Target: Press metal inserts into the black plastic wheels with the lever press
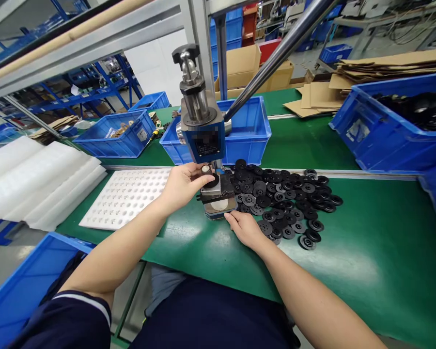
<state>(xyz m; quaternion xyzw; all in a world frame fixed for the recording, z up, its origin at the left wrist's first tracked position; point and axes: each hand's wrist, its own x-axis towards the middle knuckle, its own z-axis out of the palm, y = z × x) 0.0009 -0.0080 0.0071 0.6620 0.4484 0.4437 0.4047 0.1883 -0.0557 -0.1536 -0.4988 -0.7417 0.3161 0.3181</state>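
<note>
Left hand [183, 186] pinches a black disc [213, 181] flat on the press [203, 131] base, fingers clamped on its rim, face up, axis vertical under the ram. It's round, dark, with a pale hub. Right hand [244, 228] rests on the green tabletop [366, 252], fingers loosely together beside the pile of discs [287, 203].

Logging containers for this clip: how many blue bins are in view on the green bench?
4 on the bench: one back left holding parts, one behind it, one behind the press, one far right holding black parts. Others may sit hidden behind them.
</note>
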